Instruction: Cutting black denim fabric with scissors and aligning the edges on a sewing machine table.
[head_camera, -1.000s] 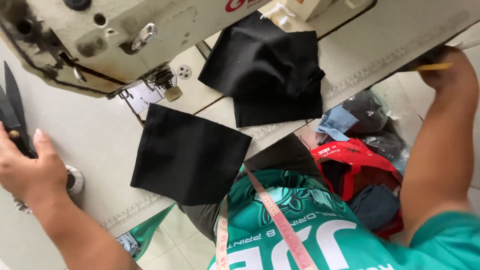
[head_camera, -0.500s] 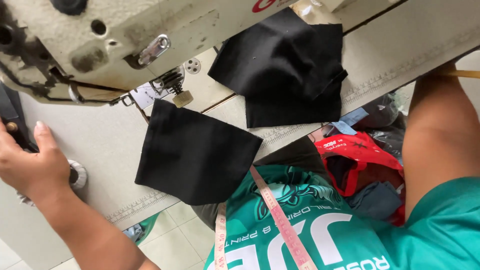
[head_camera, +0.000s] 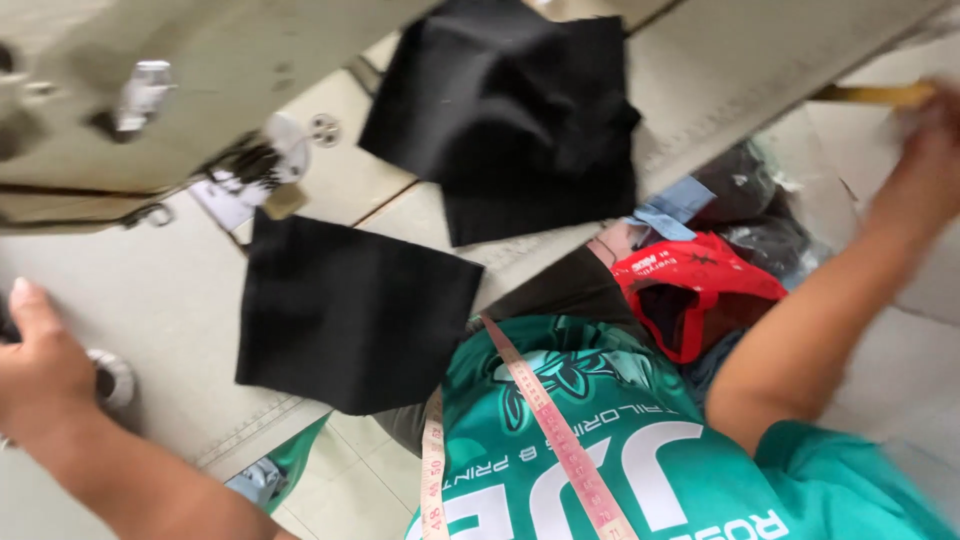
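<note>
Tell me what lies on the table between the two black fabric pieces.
Nothing lies there: the head view shows bare table top with a seam line between the flat black piece and the crumpled black piece.

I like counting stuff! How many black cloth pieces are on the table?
2: one black cloth lies flat near the table edge, another black cloth pile sits crumpled beside the sewing machine; it may hide more.

Left hand (head_camera: 40, 375) loosely curled, thumb up — forearm angling down. Right hand (head_camera: 925, 150) blurred, arm outstretched — grip unclear.
</note>
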